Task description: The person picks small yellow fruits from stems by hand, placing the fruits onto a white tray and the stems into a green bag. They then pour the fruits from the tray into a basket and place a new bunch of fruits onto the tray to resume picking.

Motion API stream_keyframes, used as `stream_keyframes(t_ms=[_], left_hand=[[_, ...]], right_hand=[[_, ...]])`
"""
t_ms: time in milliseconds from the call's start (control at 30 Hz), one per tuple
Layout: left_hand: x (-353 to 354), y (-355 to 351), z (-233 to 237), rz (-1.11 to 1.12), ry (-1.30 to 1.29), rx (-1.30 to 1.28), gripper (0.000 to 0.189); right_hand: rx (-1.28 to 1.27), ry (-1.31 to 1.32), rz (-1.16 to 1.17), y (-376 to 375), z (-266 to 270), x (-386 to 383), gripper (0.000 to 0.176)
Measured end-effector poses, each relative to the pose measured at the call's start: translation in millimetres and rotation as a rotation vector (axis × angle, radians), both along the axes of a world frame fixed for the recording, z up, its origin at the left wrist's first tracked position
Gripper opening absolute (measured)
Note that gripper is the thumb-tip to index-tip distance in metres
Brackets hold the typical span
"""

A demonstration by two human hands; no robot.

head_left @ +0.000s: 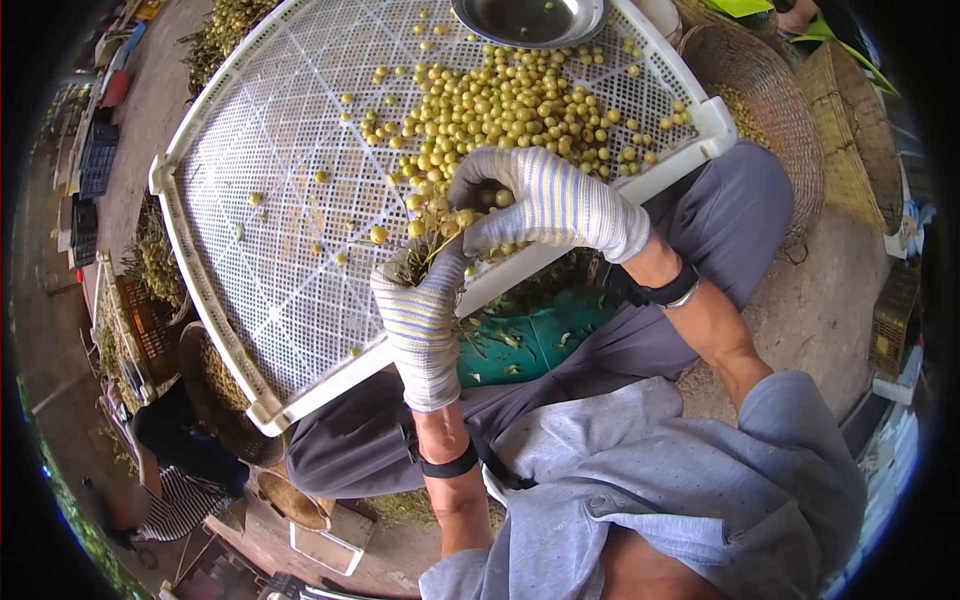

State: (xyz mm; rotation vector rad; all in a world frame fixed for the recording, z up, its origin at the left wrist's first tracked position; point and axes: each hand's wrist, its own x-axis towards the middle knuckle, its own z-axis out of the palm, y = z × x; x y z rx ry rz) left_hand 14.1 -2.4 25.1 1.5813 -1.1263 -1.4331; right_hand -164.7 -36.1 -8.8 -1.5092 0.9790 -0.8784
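Both hands wear striped work gloves with grey palms. My left hand [418,315] is closed round the stems of a fruit bunch [432,235] at the near edge of a white mesh tray [270,190]. My right hand [550,205] curls over the same bunch from the right, with small round fruits [495,198] between thumb and fingers. A heap of loose yellow-green fruits [520,105] lies on the tray just beyond the hands, with single fruits scattered around it.
A metal bowl [530,22] sits at the tray's far edge. Wicker baskets [850,135] stand at the right. Green material [535,340] with leaf scraps lies below the tray. Another person [190,500] is at the lower left, near a basket [215,385].
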Motion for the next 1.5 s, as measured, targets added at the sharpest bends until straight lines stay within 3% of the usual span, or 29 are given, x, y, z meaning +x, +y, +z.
stream_keyframes(t_ms=[67, 100, 233, 333, 367, 467, 567, 667, 767, 800, 867, 900, 1000, 1033, 1133, 1200, 1367, 1467, 1500], left_hand=[[-2, 0, -2, -0.004, 0.023, -0.017, 0.023], [-3, 0, -2, -0.008, 0.062, -0.015, 0.023], [2, -3, -8, -0.036, 0.191, -0.026, 0.021], [3, -2, -1, -0.08, 0.112, 0.01, 0.019], [4, -1, 2, -0.094, 0.056, 0.031, 0.019], [5, 0, -1, -0.12, 0.044, 0.028, 0.019], [0, 2, -2, -0.048, 0.084, -0.023, 0.017], [0, 3, -1, 0.033, 0.174, 0.04, 0.017], [7, 4, -3, 0.13, 0.346, 0.125, 0.017], [9, 5, -5, 0.166, 0.416, 0.15, 0.018], [10, 4, -8, 0.253, 0.556, 0.145, 0.021], [11, 2, -8, 0.273, 0.579, 0.147, 0.022], [13, 1, -5, 0.261, 0.628, 0.155, 0.022], [13, 2, -4, 0.254, 0.622, 0.152, 0.021], [10, 5, -6, 0.254, 0.616, 0.172, 0.018], [8, 6, -8, 0.273, 0.609, 0.186, 0.017], [6, 7, -11, 0.292, 0.618, 0.174, 0.015], [8, 5, -13, 0.283, 0.629, 0.172, 0.014], [7, 4, -12, 0.298, 0.603, 0.153, 0.015]], right_hand=[[-0.052, -0.015, 0.01, -1, -9, 0, 0.038], [0.4, -0.14, 0.001, 3, 10, -4, 0.035], [0.472, -0.327, 0.023, 2, -6, -4, 0.034], [0.015, -0.148, 0.058, -4, -7, 0, 0.034], [0.182, -0.128, 0.113, -2, -1, -4, 0.035], [0.03, -0.192, 0.1, -3, -16, -2, 0.032], [0.448, -0.388, 0.059, 5, -8, -1, 0.029], [0.49, -0.631, 0.031, 5, -17, 2, 0.026], [0.411, -0.688, -0.11, -1, -19, -9, 0.027], [0.315, -0.599, -0.187, -5, -18, -13, 0.026], [0.119, -0.418, -0.33, -13, -13, -16, 0.026], [-0.168, -0.126, -0.427, -13, -11, -15, 0.023], [-0.643, 0.262, -0.517, -19, -9, -17, 0.021], [-0.381, 0.025, -0.425, -11, -2, -12, 0.022], [-0.005, -0.326, -0.06, -5, -5, -6, 0.03], [0.355, -0.453, 0.038, 0, -4, -3, 0.027], [0.505, -0.994, 0.023, -8, -32, -2, 0.025], [0.484, -1.101, -0.063, -13, -28, -5, 0.023], [0.457, -0.964, -0.115, -13, -24, -5, 0.029]])
